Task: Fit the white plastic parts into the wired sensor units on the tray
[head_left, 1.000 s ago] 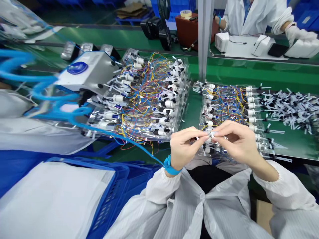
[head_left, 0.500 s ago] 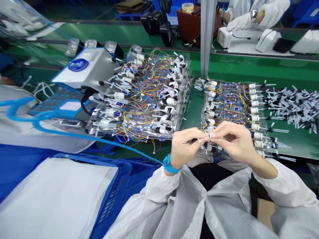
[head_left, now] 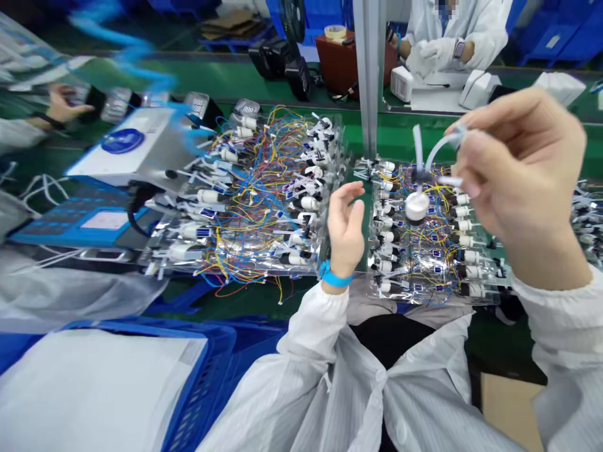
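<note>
The right hand [head_left: 522, 166] has risen, fingertips clamped on translucent whitish tubing [head_left: 435, 148] of a small white cylindrical part [head_left: 417, 204] hanging at its eight o'clock, the gripped end blurred; the left hand [head_left: 346, 229] has thumb and fingers apart.

On our left we see a pale grey metal box [head_left: 151, 138] bearing a round blue disc [head_left: 122, 141]. Nearer us, a perforated blue plastic basket [head_left: 200, 380] holds flat white sheets [head_left: 103, 386]. Farther back, a pale yellow tape roll [head_left: 335, 31] lies on a reddish-brown box [head_left: 332, 66], left of an upright silvery metal post [head_left: 370, 88].
</note>
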Action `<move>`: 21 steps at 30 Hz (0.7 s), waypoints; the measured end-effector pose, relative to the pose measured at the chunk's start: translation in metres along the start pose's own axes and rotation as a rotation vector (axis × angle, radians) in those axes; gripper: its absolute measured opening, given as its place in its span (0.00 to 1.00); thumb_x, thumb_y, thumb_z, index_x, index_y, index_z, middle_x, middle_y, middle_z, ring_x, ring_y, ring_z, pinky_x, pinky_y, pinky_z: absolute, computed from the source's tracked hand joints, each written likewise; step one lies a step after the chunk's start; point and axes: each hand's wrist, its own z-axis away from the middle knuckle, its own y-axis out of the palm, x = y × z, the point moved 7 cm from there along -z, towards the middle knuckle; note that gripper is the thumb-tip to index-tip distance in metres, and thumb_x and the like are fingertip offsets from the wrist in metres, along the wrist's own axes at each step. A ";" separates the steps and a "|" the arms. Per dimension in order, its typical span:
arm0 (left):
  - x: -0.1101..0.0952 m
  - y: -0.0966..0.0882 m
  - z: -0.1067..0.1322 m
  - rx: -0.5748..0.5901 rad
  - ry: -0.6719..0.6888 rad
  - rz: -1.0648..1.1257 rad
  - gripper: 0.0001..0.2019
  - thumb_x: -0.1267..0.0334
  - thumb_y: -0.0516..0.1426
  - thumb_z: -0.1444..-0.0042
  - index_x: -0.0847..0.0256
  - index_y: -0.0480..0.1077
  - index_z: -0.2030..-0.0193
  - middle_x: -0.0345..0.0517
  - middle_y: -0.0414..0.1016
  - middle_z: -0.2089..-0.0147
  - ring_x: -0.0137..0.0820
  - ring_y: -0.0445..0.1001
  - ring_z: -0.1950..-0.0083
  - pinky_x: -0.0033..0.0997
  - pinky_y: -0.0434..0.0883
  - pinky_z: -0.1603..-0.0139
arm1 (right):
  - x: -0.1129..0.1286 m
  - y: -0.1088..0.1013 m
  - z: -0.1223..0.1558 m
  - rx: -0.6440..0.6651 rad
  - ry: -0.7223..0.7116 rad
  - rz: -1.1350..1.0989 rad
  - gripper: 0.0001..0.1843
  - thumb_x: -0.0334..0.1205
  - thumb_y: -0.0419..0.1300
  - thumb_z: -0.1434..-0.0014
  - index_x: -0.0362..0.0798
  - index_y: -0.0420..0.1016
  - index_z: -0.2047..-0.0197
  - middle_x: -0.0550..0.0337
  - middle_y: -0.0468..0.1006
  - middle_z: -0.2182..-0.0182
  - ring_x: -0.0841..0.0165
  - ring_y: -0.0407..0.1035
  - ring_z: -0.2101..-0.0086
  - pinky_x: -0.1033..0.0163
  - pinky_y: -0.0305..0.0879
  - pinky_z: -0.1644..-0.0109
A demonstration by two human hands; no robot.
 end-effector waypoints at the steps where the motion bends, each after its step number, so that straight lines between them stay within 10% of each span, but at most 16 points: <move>1: 0.012 0.010 -0.006 0.057 -0.027 -0.031 0.16 0.53 0.57 0.27 0.55 0.72 0.38 0.53 0.78 0.36 0.38 0.79 0.37 0.38 0.77 0.39 | -0.001 -0.007 -0.009 -0.028 -0.010 0.009 0.06 0.40 0.75 0.37 0.54 0.83 0.61 0.61 0.81 0.66 0.76 0.64 0.79 0.61 0.57 0.78; 8: 0.071 0.059 -0.024 0.495 -0.138 -0.520 0.13 0.60 0.56 0.28 0.60 0.82 0.57 0.52 0.87 0.54 0.41 0.83 0.48 0.39 0.74 0.41 | -0.062 -0.025 -0.039 0.020 0.123 -0.027 0.13 0.44 0.79 0.44 0.51 0.80 0.65 0.67 0.76 0.72 0.79 0.58 0.80 0.62 0.50 0.78; 15: 0.080 0.057 -0.028 0.466 -0.159 -0.696 0.12 0.62 0.65 0.38 0.62 0.79 0.49 0.57 0.82 0.43 0.48 0.73 0.35 0.46 0.69 0.35 | -0.155 0.007 -0.023 0.151 0.329 0.035 0.11 0.41 0.76 0.42 0.50 0.78 0.63 0.63 0.75 0.70 0.74 0.60 0.75 0.63 0.62 0.73; 21: 0.086 0.056 -0.033 0.464 -0.231 -0.703 0.24 0.59 0.66 0.39 0.60 0.73 0.36 0.56 0.80 0.39 0.52 0.67 0.31 0.52 0.66 0.31 | -0.184 0.002 -0.028 0.126 0.336 0.094 0.08 0.36 0.74 0.45 0.48 0.79 0.65 0.58 0.77 0.68 0.69 0.68 0.67 0.61 0.68 0.67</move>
